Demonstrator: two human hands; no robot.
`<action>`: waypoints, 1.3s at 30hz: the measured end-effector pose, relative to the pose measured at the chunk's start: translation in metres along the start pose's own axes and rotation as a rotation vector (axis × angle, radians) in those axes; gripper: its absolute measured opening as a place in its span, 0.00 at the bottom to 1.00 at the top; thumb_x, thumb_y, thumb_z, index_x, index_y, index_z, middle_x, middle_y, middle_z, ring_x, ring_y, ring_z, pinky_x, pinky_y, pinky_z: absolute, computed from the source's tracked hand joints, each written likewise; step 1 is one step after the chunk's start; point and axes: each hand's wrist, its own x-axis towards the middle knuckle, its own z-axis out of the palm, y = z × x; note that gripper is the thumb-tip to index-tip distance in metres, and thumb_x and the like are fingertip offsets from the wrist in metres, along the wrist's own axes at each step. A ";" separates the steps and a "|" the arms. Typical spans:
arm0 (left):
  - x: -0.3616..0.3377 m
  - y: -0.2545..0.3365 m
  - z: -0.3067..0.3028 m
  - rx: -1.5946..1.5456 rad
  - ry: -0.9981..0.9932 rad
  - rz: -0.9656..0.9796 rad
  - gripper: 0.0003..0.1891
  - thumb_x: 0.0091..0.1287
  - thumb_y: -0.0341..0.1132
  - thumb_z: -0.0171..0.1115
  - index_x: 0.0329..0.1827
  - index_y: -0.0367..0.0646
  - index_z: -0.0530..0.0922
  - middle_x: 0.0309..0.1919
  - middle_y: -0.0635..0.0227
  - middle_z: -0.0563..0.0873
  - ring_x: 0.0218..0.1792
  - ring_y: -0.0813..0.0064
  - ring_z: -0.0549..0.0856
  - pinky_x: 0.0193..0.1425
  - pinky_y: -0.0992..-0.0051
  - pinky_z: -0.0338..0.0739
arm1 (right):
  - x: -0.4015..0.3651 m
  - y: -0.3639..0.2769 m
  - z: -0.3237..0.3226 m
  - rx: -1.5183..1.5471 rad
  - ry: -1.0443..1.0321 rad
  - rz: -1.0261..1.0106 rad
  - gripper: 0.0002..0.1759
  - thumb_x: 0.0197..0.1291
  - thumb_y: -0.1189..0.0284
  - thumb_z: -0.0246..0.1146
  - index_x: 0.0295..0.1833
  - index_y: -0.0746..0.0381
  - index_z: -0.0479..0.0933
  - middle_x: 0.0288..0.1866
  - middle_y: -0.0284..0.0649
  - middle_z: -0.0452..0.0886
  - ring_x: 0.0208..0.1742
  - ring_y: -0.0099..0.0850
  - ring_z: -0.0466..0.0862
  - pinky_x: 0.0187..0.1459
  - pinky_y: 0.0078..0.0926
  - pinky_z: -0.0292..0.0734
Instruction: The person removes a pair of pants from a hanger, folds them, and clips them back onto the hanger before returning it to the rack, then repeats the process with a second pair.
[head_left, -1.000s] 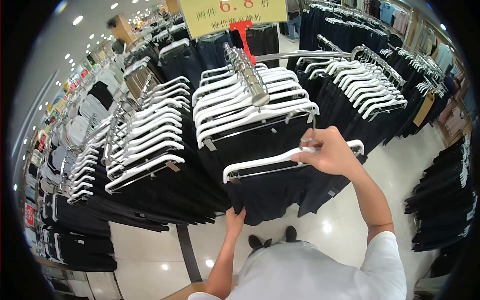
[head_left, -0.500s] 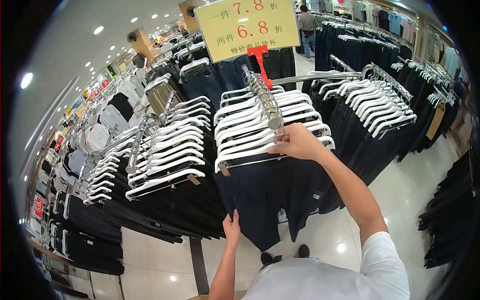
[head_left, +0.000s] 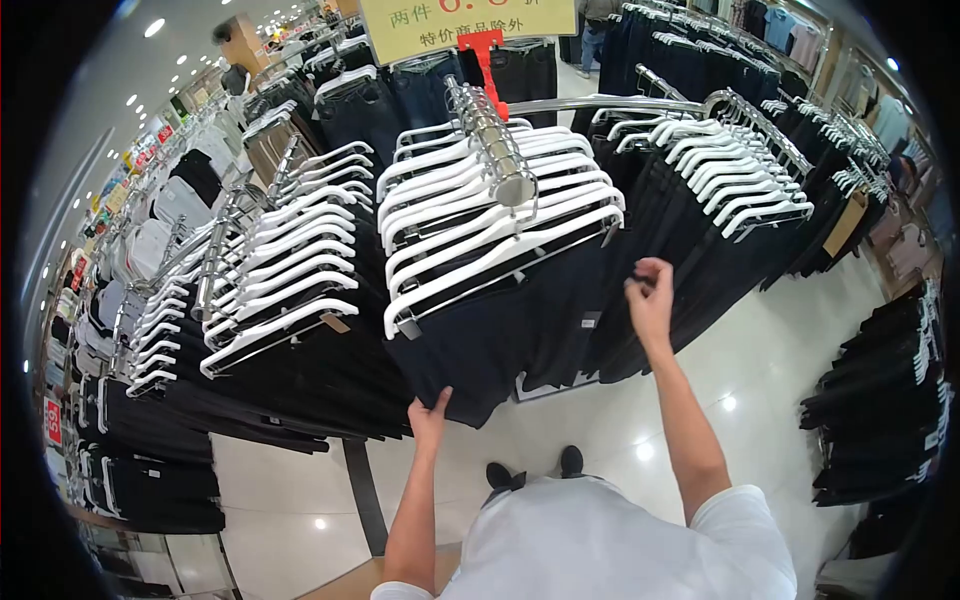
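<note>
Dark navy trousers [head_left: 470,330] hang on the front white hanger [head_left: 470,268] of the middle rail [head_left: 513,186]. At their lower left edge, my left hand [head_left: 430,420] pinches the dark cloth between thumb and fingers. My right hand [head_left: 650,290] is raised off the hangers, to the right of the trousers and in front of other dark trousers, its fingers curled and slightly blurred. Whether it touches the cloth or holds anything small cannot be made out. A small white label [head_left: 589,320] shows on the dark cloth left of my right hand.
White hangers with dark trousers fill a left rail [head_left: 205,290] and a right rail [head_left: 780,150]. A yellow sign [head_left: 465,25] stands on a red clip [head_left: 485,70] above. A person [head_left: 595,35] stands at the back. More dark clothes [head_left: 870,400] hang at the far right.
My right hand has left the front hanger at the rail's end and moved right and down. My left hand stays at the trousers' edge. The view has shifted, so the racks appear higher and further left.
</note>
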 end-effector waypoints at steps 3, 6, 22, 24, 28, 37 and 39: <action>0.004 -0.003 -0.002 0.031 0.070 -0.006 0.17 0.71 0.33 0.74 0.55 0.28 0.85 0.46 0.62 0.93 0.48 0.75 0.88 0.59 0.75 0.79 | -0.015 0.044 0.000 -0.114 -0.167 0.112 0.35 0.56 0.83 0.71 0.69 0.64 0.66 0.61 0.48 0.78 0.64 0.38 0.79 0.62 0.36 0.77; 0.006 0.004 -0.002 0.210 0.222 -0.033 0.19 0.72 0.33 0.73 0.58 0.27 0.81 0.48 0.61 0.89 0.50 0.72 0.86 0.62 0.74 0.77 | -0.019 0.048 -0.002 -0.135 -0.289 0.265 0.34 0.57 0.79 0.74 0.68 0.66 0.69 0.59 0.48 0.79 0.63 0.38 0.79 0.61 0.34 0.75; -0.075 0.011 0.132 -0.095 -0.441 -0.186 0.14 0.74 0.32 0.68 0.57 0.36 0.80 0.52 0.62 0.89 0.58 0.73 0.87 0.61 0.71 0.80 | -0.102 0.050 -0.030 0.106 -0.581 0.696 0.18 0.72 0.63 0.70 0.52 0.70 0.84 0.44 0.34 0.89 0.45 0.22 0.86 0.49 0.22 0.80; -0.080 0.028 0.148 -0.149 -0.480 -0.148 0.18 0.71 0.35 0.72 0.59 0.36 0.79 0.54 0.62 0.88 0.58 0.72 0.86 0.61 0.70 0.81 | -0.114 0.040 -0.030 0.273 -0.563 0.753 0.17 0.72 0.62 0.70 0.50 0.69 0.85 0.42 0.33 0.88 0.43 0.20 0.86 0.44 0.21 0.81; -0.093 0.073 0.161 0.008 -0.419 -0.051 0.30 0.62 0.40 0.81 0.60 0.36 0.76 0.56 0.59 0.86 0.59 0.68 0.86 0.58 0.68 0.82 | -0.124 -0.016 -0.034 0.322 -0.560 0.769 0.17 0.75 0.62 0.66 0.50 0.67 0.85 0.42 0.32 0.87 0.43 0.21 0.86 0.40 0.21 0.80; -0.087 0.112 0.160 0.118 -0.215 0.651 0.19 0.59 0.34 0.80 0.51 0.36 0.85 0.43 0.57 0.91 0.41 0.58 0.91 0.44 0.67 0.86 | -0.140 -0.068 -0.050 0.052 -0.686 0.555 0.18 0.80 0.63 0.55 0.42 0.68 0.79 0.34 0.30 0.77 0.37 0.20 0.71 0.40 0.26 0.69; -0.087 0.120 0.161 0.089 -0.244 0.678 0.14 0.62 0.31 0.76 0.49 0.36 0.88 0.40 0.56 0.92 0.35 0.57 0.91 0.39 0.67 0.86 | -0.137 -0.071 -0.054 0.035 -0.670 0.552 0.19 0.80 0.63 0.55 0.41 0.68 0.78 0.33 0.30 0.76 0.37 0.20 0.70 0.39 0.27 0.68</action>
